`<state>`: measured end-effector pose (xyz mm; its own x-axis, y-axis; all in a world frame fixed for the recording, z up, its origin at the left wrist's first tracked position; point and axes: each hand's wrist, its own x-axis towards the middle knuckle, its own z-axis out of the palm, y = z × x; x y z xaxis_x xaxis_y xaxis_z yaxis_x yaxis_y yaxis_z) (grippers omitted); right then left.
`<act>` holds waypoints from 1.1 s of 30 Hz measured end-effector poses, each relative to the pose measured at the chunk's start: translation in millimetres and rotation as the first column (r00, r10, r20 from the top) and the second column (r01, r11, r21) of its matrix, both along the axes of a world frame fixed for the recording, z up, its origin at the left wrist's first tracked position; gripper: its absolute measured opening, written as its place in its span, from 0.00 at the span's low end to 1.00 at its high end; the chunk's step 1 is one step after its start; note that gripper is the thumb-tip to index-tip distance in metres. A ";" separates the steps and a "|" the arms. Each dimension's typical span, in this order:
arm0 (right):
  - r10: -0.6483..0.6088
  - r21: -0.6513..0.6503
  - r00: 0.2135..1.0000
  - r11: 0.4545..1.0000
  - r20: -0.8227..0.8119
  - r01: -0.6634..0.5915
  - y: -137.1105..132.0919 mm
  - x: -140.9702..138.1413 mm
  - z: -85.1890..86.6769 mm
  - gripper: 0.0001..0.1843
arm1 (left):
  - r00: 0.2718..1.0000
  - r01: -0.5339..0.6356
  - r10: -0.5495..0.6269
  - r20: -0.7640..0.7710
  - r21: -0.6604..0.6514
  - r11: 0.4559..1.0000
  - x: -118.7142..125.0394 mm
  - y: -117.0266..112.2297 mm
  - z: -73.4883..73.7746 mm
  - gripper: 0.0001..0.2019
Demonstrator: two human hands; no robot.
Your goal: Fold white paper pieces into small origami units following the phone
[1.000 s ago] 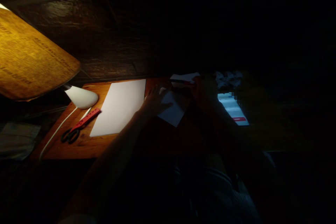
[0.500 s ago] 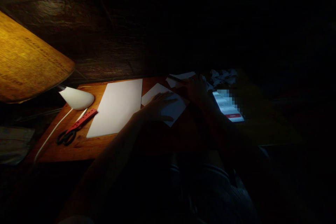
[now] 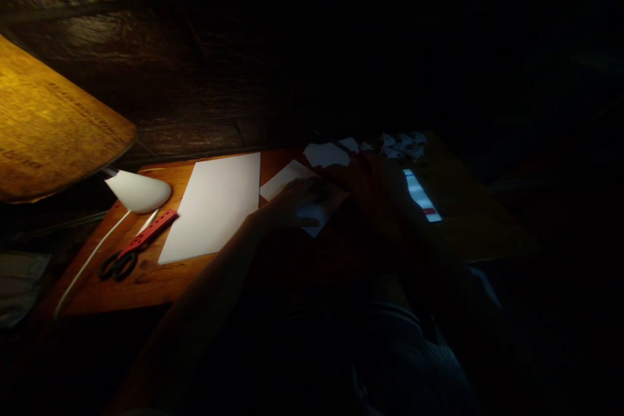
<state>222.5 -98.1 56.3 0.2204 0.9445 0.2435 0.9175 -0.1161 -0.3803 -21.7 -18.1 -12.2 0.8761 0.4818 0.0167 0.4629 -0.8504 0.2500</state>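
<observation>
Under a lampshade (image 3: 53,130) at the frame's left edge, red scissors (image 3: 139,244) and a large white sheet (image 3: 214,205) lie untouched on the wooden tabletop (image 3: 146,279), while at centre the left hand (image 3: 297,201) now rests flat, fingers spread, on a smaller piece of paper (image 3: 287,179), having slid down onto it from its edge a second ago. Just right of it the right hand (image 3: 375,182), deep in shadow, has dropped from the scraps (image 3: 326,155) behind toward that same paper, covering part of a lit phone screen (image 3: 423,196); its grip cannot be made out.
</observation>
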 end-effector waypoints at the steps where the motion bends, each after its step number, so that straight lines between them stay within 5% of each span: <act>1: -0.003 0.008 1.000 1.000 -0.017 0.003 -17.3 2.9 1.1 0.23 | 1.000 0.011 -0.011 0.005 -0.002 1.000 0.9 -1.2 0.7 0.45; 7: -0.059 -0.102 0.991 0.994 -0.121 0.047 -120.6 28.9 -39.7 0.22 | 0.998 0.057 -0.057 -0.006 -0.028 0.998 2.2 -7.5 5.9 0.39; 12: -0.101 -0.047 0.994 0.994 -0.035 0.099 -170.1 32.2 -65.0 0.20 | 0.996 0.085 -0.085 -0.008 -0.039 0.996 0.8 -4.6 3.9 0.39; 17: -0.102 -0.117 0.994 0.988 0.030 0.105 -180.9 25.9 -52.2 0.21 | 0.995 0.095 -0.097 -0.021 -0.057 0.994 0.4 -1.3 -0.9 0.48; 24: -0.042 -0.037 0.987 0.998 0.152 0.048 -181.4 20.8 -45.3 0.20 | 0.995 0.097 -0.099 -0.027 -0.060 0.993 -0.3 -1.6 0.8 0.41; 33: -0.004 0.080 0.990 0.997 0.142 -0.007 -181.1 27.3 -57.8 0.18 | 0.993 0.117 -0.118 -0.012 -0.059 0.991 -1.7 2.9 -5.5 0.34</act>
